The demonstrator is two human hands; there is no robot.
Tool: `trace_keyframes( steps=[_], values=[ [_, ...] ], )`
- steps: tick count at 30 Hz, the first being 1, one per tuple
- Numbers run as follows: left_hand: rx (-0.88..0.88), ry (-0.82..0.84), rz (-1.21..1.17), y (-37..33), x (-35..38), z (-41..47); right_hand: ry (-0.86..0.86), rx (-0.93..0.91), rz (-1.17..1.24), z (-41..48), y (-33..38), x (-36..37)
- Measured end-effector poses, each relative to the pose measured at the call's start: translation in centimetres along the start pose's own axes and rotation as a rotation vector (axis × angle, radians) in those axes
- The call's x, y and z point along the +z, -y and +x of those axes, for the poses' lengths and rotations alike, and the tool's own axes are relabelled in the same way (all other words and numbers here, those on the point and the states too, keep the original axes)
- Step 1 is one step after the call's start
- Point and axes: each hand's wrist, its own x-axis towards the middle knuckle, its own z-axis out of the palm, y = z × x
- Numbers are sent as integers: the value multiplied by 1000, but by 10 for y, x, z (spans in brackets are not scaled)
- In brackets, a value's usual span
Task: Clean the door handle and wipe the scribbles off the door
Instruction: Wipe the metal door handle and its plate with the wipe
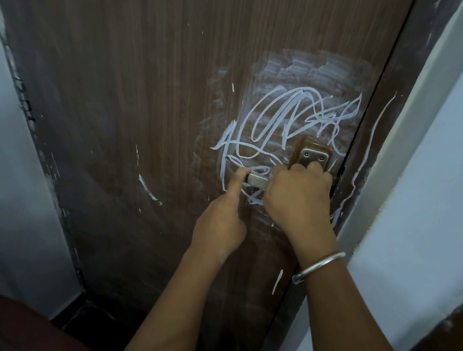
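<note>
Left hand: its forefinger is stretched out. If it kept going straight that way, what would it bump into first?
The door handle: the left hand seems to touch its free end with the forefinger. Past that lie the white scribbles on the door, though depth is hard to judge.

place: home interior | cues: wood-grain door (pixel 142 99), painted walls (pixel 10 185), white scribbles (pixel 288 114)

Mostly hidden under curled fingers (pixel 300 172) of right hand (pixel 297 199): handle (pixel 257 180). Behind both hands: lower scribbles (pixel 288 114). Unclear whether left hand (pixel 222 223) pinches handle tip beneath forefinger.
</note>
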Motion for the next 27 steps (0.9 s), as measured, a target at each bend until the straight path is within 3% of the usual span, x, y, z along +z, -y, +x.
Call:
trace_keyframes(
  steps=[12, 27],
  values=[
    [4, 9, -98, -2, 1, -1, -10, 56, 114, 2, 5, 7],
    [48, 40, -212, 3, 5, -3, 158, 7, 446, 18, 24, 1]
  ],
)
